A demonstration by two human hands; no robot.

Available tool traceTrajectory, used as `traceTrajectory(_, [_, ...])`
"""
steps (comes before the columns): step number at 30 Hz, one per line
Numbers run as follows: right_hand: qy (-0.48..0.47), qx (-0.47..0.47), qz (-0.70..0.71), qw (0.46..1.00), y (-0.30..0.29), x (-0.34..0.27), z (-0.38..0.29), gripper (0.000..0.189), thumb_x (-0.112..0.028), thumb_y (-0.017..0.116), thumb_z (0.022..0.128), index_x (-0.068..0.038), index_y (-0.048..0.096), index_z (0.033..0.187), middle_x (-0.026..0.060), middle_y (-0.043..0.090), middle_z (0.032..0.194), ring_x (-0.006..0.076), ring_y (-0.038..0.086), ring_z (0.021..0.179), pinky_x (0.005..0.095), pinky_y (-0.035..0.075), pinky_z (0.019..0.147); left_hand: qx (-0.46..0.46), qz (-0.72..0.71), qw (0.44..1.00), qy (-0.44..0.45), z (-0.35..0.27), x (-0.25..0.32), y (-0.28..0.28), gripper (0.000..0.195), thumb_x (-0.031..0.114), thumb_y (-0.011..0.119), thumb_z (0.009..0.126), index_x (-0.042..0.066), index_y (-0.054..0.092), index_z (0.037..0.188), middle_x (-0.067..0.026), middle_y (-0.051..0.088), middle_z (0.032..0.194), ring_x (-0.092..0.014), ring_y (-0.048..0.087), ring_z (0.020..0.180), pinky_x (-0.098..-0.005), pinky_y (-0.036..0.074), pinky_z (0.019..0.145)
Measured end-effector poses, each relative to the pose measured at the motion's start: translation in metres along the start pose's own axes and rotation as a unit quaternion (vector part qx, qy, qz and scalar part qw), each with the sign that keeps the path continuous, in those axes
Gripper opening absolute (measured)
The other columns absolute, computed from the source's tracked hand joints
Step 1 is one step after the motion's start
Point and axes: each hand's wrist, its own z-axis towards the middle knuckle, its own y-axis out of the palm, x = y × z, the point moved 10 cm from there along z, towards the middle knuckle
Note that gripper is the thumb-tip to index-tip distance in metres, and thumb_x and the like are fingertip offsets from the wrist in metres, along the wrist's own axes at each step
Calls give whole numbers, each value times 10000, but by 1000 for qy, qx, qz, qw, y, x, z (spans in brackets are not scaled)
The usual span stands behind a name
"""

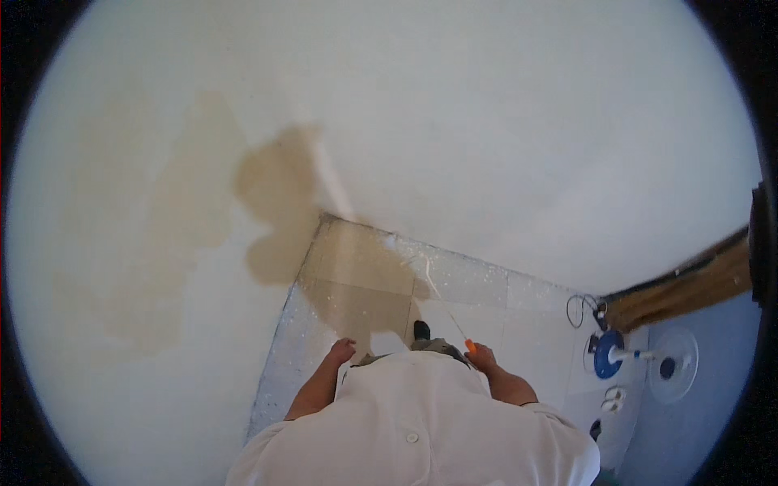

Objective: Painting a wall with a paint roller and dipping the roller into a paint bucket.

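My right hand (482, 357) is closed around the orange handle (470, 345) of a long thin tool that resembles a paint roller frame. Its slender shaft (453, 317) reaches forward over the tiled floor, and a pale bent end (428, 270) lies near the foot of the wall. What sits at the tip is too faint to make out. My left hand (344, 350) hangs by my left side with its fingers loosely curled. No object shows in it, though its palm is hidden.
White walls (486, 140) meet at a corner ahead; shadows and tan patches (194, 182) mark the left one. Pale splatters speckle the tiled floor (459, 285). To the right are a pedestal fan with a blue base (608, 355), a black cable (580, 310), white footwear (614, 398) and a brown door or curtain (681, 288).
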Motion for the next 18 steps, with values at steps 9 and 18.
traceTrajectory(9, [152, 105, 120, 975, 36, -7, -96, 417, -333, 564, 699, -52, 552, 1007, 194, 586, 930, 358, 554, 880, 421, 448, 772, -36, -5, 994, 104, -8, 41, -52, 309, 117, 590, 692, 64, 580, 997, -105, 617, 818, -187, 587, 748, -291, 465, 698])
traceTrajectory(18, [233, 197, 204, 930, 105, -2, -233, 442, -362, 535, 710, -15, 536, 983, 210, 582, 920, 371, 554, 868, 430, 444, 769, -344, 114, 928, 83, -34, -139, 24, 209, 178, 570, 760, 94, 585, 951, -49, 590, 700, -174, 517, 528, -312, 410, 439])
